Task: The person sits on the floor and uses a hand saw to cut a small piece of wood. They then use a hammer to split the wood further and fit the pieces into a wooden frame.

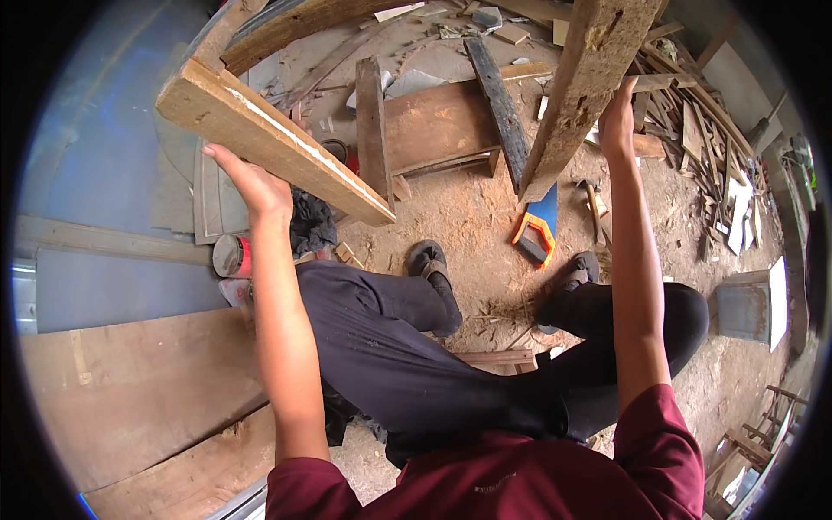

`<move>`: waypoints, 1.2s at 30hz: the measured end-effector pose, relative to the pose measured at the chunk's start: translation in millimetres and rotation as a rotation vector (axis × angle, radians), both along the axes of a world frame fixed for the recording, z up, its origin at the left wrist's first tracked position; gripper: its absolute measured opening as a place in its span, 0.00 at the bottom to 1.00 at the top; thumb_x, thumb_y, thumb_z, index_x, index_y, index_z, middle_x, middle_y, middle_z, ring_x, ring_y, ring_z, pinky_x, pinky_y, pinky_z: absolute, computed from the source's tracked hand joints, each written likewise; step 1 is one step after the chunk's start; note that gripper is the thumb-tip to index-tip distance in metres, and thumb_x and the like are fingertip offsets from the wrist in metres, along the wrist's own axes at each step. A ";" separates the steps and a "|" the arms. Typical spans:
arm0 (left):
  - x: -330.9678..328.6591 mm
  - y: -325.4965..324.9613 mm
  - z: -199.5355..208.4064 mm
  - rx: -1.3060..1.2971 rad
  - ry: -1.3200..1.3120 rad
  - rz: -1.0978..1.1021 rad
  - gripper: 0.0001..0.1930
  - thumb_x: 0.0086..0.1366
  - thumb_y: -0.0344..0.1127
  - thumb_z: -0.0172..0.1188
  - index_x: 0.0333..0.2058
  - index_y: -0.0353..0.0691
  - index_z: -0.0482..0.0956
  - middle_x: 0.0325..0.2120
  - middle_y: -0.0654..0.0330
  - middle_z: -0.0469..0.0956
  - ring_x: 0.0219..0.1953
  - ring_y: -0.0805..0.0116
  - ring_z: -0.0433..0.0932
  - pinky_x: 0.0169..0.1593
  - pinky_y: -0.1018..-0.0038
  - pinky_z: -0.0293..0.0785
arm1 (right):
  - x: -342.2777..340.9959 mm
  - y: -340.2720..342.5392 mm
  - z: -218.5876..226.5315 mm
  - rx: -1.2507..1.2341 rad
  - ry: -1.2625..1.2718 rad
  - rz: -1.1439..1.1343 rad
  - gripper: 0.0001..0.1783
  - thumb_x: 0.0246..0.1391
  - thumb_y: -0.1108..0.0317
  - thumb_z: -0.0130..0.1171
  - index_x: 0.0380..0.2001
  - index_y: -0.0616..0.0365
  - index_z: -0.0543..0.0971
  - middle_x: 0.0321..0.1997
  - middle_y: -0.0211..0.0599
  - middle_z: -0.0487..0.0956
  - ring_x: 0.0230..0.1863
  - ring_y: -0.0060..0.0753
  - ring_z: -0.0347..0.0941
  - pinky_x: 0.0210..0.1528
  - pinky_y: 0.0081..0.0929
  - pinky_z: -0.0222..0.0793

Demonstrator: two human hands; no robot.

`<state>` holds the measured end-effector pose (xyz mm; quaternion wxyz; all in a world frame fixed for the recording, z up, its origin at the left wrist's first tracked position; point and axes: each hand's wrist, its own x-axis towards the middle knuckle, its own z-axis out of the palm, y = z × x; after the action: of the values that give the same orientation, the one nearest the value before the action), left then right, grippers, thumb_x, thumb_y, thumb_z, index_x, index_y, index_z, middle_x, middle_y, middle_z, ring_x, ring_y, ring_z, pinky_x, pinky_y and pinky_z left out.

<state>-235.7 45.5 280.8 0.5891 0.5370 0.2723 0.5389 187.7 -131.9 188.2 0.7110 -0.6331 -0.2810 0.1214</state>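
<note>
My left hand [258, 189] is under a thick wooden board [269, 143] with a white glue-like line along its edge. The thumb stretches along the board's near side, and the other fingers are hidden behind the wood. At the upper left this board meets another timber [227, 33]. My right hand [617, 123] grips the right side of a worn wooden beam [582, 91], raised at a slant, with most fingers out of sight behind it. Below the beam's lower end, a handsaw [534, 236] with a blue blade and an orange and black handle lies on the ground.
A hammer [593, 210] lies right of the saw. Ahead is a low wooden work stand [442, 126] with a dark bar [498, 108] across it. Scrap wood [698, 147] is heaped at right, near a grey metal container [745, 303]. A red can [232, 256] stands at left.
</note>
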 end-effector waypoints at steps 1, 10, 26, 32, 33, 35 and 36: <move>8.1 -5.7 3.3 0.021 0.001 0.081 0.54 0.57 0.82 0.25 0.70 0.46 0.41 0.67 0.45 0.48 0.71 0.56 0.47 0.69 0.56 0.51 | -19.4 8.9 32.1 0.078 0.014 -0.026 0.53 0.61 0.28 0.20 0.62 0.68 0.66 0.63 0.54 0.69 0.65 0.46 0.63 0.68 0.42 0.52; 7.0 -7.8 8.3 0.107 0.010 0.170 0.53 0.60 0.78 0.35 0.70 0.41 0.39 0.68 0.49 0.47 0.70 0.54 0.49 0.68 0.57 0.53 | -16.0 -41.2 -140.9 -0.171 0.148 -0.432 0.34 0.68 0.45 0.37 0.28 0.66 0.79 0.23 0.43 0.80 0.23 0.40 0.72 0.27 0.44 0.64; 17.6 8.9 5.4 0.155 0.094 0.334 0.50 0.63 0.76 0.35 0.70 0.43 0.38 0.69 0.51 0.43 0.71 0.56 0.44 0.70 0.59 0.46 | -179.4 131.0 -208.5 -0.124 0.912 0.102 0.48 0.52 0.38 0.62 0.60 0.69 0.61 0.54 0.54 0.72 0.53 0.52 0.72 0.51 0.43 0.72; 28.0 8.4 1.7 0.077 0.021 0.508 0.52 0.60 0.79 0.33 0.70 0.46 0.38 0.69 0.52 0.42 0.70 0.52 0.47 0.67 0.51 0.54 | -175.4 223.4 -210.0 -0.122 0.790 -0.744 0.47 0.45 0.40 0.69 0.53 0.73 0.71 0.49 0.62 0.77 0.50 0.53 0.76 0.52 0.37 0.72; 20.6 11.3 -0.3 0.086 0.036 0.575 0.52 0.59 0.80 0.32 0.70 0.46 0.39 0.68 0.52 0.45 0.68 0.51 0.50 0.65 0.49 0.59 | -187.5 227.1 -189.7 -0.171 0.790 -0.754 0.46 0.46 0.43 0.70 0.54 0.75 0.69 0.51 0.61 0.76 0.49 0.51 0.76 0.51 0.37 0.73; 19.7 13.5 -0.6 0.054 0.049 0.641 0.50 0.59 0.80 0.30 0.68 0.46 0.44 0.60 0.50 0.56 0.59 0.53 0.63 0.55 0.51 0.69 | -187.4 226.5 -197.4 -0.090 0.851 -0.735 0.44 0.49 0.46 0.69 0.54 0.75 0.68 0.53 0.59 0.76 0.49 0.48 0.76 0.51 0.36 0.73; 20.7 15.2 1.4 0.039 0.056 0.675 0.50 0.58 0.81 0.29 0.67 0.46 0.46 0.56 0.49 0.62 0.55 0.54 0.69 0.50 0.51 0.75 | -184.0 235.5 -198.9 -0.070 0.815 -0.746 0.43 0.49 0.47 0.68 0.55 0.74 0.68 0.53 0.58 0.75 0.49 0.47 0.76 0.52 0.35 0.73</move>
<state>-215.0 60.7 282.1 0.3596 0.4423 0.4404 0.6937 3.7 103.6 -10.6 0.7354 -0.6148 0.2644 0.1060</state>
